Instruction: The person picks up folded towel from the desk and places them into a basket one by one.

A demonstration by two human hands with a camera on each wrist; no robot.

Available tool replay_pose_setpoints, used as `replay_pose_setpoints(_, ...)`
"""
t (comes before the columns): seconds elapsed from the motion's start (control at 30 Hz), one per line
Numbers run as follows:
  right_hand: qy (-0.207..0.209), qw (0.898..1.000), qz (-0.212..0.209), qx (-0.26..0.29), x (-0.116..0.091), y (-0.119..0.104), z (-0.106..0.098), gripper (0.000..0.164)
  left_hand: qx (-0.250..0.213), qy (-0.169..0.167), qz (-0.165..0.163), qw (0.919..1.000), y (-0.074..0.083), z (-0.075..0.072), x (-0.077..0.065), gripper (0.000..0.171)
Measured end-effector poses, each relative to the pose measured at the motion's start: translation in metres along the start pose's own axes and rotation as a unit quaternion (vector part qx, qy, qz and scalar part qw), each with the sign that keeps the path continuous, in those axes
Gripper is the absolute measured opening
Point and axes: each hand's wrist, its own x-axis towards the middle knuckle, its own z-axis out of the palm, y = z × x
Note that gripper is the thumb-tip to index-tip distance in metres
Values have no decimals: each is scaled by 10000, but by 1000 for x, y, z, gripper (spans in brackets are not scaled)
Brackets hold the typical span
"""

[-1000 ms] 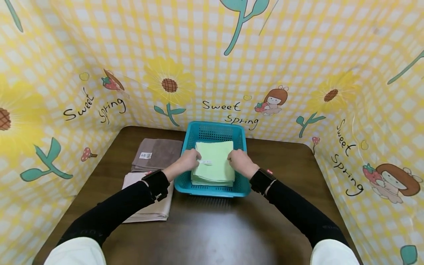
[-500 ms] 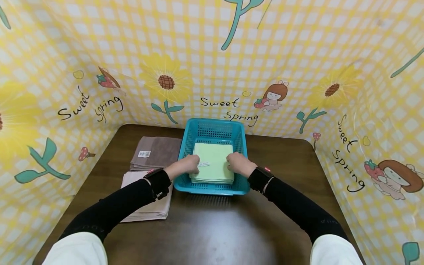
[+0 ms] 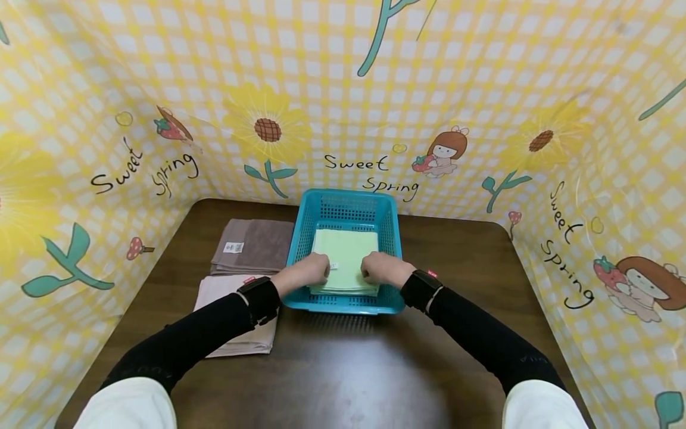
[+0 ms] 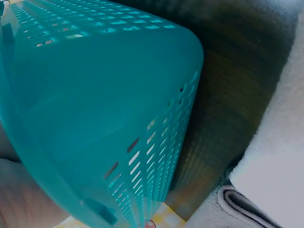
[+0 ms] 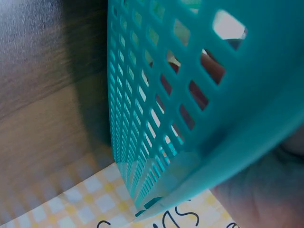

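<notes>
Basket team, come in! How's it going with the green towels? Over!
Left grip, right grip: curled over opposite sides of green towels, fingertips hidden. Towels stacked flat inside blue basket. No obstacle seen.

Could not see the fingertips of the left hand (image 3: pixel 311 270) or right hand (image 3: pixel 383 269) at the head view's centre, nor read the white tag (image 3: pixel 334 266) on the green cloths (image 3: pixel 348 245) or the label (image 3: pixel 233 247) at centre left. Lost part of the pink towel (image 3: pixel 217 290) behind the lower-left sleeve (image 3: pixel 198 333). Found the basket (image 4: pixel 99 90) cut off in both wrist views.
</notes>
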Motion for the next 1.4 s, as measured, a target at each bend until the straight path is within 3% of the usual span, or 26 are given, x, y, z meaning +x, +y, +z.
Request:
replay_pose_setpoints(0.2,-418,9986,195,-276,-3,-3,-3,36,-39,-130,131,9998,4,4,0,51)
replay_pose_setpoints(0.37,-451,9983,293,-232,-4,-4,-6,29,-190,-69,188,9996,4,2,-3,60)
replay_pose_setpoints(0.5,-440,9985,305,-111,-5,-4,-8,21,-337,-25,293,9990,2,1,-10,56)
replay_pose_setpoints(0.6,-182,9996,202,-19,-7,-6,-10,18,-502,180,365,9979,1,-1,-17,37)
replay_pose_setpoints(0.67,113,9999,112,14,-9,-8,-12,23,-478,479,475,9966,2,-4,-23,16)
replay_pose_setpoints(0.7,284,9996,44,18,-10,-9,-13,25,-469,655,553,9952,2,-6,-26,13)
replay_pose_setpoints(0.77,617,9981,-78,2,-13,-13,-16,24,-458,1038,701,9911,3,-9,-33,26)
replay_pose_setpoints(1.0,1876,9821,-113,125,-32,-48,-24,19,-823,1762,1201,9735,6,-12,-64,21)
replay_pose_setpoints(1.2,2480,9685,66,222,-42,-80,-7,14,-855,2248,1151,9638,10,-1,-99,16)
replay_pose_setpoints(1.4,2815,9589,95,331,-50,-103,18,8,-631,2698,1032,9553,14,20,-126,13)
